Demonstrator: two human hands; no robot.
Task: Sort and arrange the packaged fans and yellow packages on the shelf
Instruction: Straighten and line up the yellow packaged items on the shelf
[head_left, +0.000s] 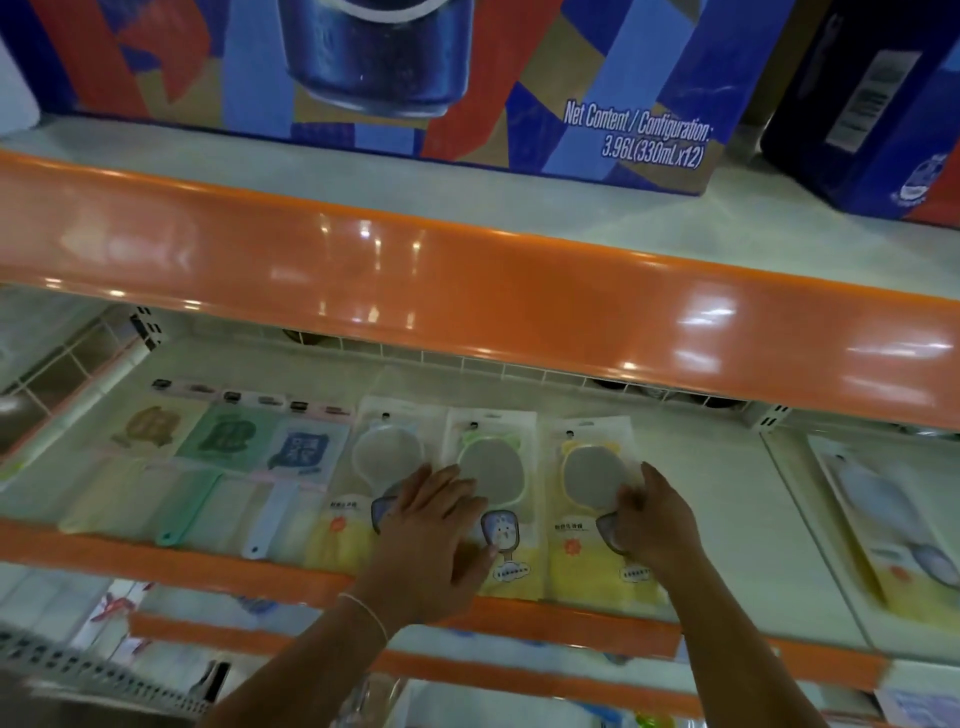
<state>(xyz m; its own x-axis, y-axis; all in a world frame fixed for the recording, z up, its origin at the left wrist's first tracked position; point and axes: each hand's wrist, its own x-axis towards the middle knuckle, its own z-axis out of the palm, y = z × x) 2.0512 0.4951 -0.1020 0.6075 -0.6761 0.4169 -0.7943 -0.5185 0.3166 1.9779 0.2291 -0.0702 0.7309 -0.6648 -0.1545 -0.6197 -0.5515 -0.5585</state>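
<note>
The left hand (434, 525) lies flat, palm down, fingers spread a little, resting across the lower parts of two clear packages: the white-rimmed fan package (363, 483) and the green-rimmed fan package (493, 478) beside it. It grips nothing; it only presses on the wrapping. The right hand (649, 519) curls its fingers over the right edge of the yellow-rimmed fan package (587, 483), thumb and fingers closing on the plastic near the fan's round face.

These three packages lie flat in a row, side by side and touching, on the pale shelf (727, 499), each with a yellow lower panel that reaches the orange front edge (234, 569). To their left lie three more flat packs with brown, green and blue prints (298, 449), also edge to edge. Well apart on the right, another fan package (893, 540) lies at an angle. Above, an orange shelf lip (467, 280) carries a blue and red drinks carton (395, 78).
</note>
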